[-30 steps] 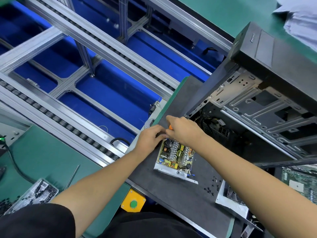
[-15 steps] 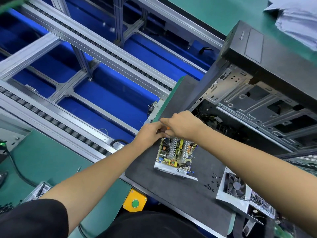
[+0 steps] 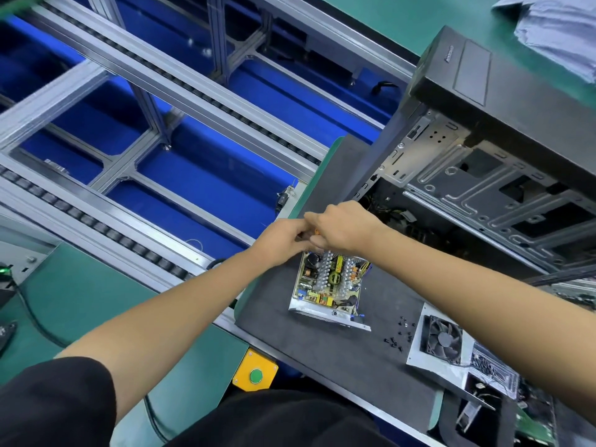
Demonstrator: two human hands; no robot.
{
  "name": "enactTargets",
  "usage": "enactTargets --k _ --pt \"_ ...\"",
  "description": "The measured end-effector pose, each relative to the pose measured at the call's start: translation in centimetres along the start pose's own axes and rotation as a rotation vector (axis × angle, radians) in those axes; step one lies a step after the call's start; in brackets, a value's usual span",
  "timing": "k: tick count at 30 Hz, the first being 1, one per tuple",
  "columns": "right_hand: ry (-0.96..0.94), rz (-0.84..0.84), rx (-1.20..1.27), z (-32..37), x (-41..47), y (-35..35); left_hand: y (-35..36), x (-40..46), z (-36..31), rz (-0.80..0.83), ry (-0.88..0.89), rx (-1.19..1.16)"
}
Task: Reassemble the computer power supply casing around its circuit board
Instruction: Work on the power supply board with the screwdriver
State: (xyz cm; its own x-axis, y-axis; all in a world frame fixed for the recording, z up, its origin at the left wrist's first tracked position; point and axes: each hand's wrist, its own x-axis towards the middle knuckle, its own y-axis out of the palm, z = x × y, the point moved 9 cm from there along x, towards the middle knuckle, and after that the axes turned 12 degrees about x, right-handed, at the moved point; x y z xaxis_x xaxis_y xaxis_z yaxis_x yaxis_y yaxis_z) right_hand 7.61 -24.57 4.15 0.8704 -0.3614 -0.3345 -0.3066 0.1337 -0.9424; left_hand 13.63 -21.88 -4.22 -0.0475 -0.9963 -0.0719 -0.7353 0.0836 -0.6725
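Both hands meet at the far edge of the open power supply, and everything else lies around that meeting point. The left hand (image 3: 283, 240) has its fingers curled inward toward the right hand (image 3: 343, 227), whose fingers are also curled, closed around a small orange object (image 3: 317, 232) that peeks out between the two hands. What that object is cannot be told, nor whether the left hand's grip is also closed on it or merely touches it.

Directly below the grip, toward the person, the power supply circuit board (image 3: 332, 282) sits face up in its metal casing base (image 3: 325, 312), with its capacitors, coils and heat sinks exposed. The base rests flat on a dark grey mat (image 3: 322, 350) that covers this part of the table (image 3: 80, 301).

To the lower right of the grip, well apart from the board, the casing cover with its fan (image 3: 443, 338) lies on the mat, fan side up. Between that cover and the board a scatter of small black screws (image 3: 398, 333) rests on the mat.

Just right of the grip and beyond it, an opened computer tower case (image 3: 483, 156) stands with its bare metal interior facing the person. To the left of the grip and beyond it runs a roller conveyor frame (image 3: 145, 124) over blue panels. Near the person, below the grip, a yellow box with a green button (image 3: 255, 375) is mounted at the table's edge.
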Motion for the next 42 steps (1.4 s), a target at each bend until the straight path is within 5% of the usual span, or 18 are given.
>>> enactTargets --k 6,10,14,19,26,31,36,42 --pt "-0.255 0.093 -0.034 1.1 -1.0 -0.5 0.7 0.8 -1.2 0.182 0.095 -0.063" --pt "0.023 0.049 0.03 -0.3 -0.4 -0.7 -0.2 0.9 -0.5 0.132 0.024 -0.031" --pt "0.105 0.076 0.08 -0.6 -0.2 -0.1 -0.2 1.1 -0.3 0.087 0.011 0.017" --pt "-0.279 0.122 0.014 1.5 -0.9 -0.4 0.1 1.0 -0.7 0.164 0.085 -0.026" --pt "0.16 0.036 0.189 -0.9 0.4 0.8 0.0 1.3 -0.5 0.131 0.029 0.054" --pt "-0.255 0.081 -0.056 1.3 0.3 -0.5 -0.3 0.7 -1.2 0.167 0.099 -0.109" --pt "-0.312 0.13 -0.122 1.5 0.1 -0.4 -0.5 1.1 -1.0 0.174 0.045 -0.047" --pt "-0.063 0.113 -0.058 0.4 -0.1 -0.1 -0.1 1.0 -1.1 0.18 0.053 -0.033"
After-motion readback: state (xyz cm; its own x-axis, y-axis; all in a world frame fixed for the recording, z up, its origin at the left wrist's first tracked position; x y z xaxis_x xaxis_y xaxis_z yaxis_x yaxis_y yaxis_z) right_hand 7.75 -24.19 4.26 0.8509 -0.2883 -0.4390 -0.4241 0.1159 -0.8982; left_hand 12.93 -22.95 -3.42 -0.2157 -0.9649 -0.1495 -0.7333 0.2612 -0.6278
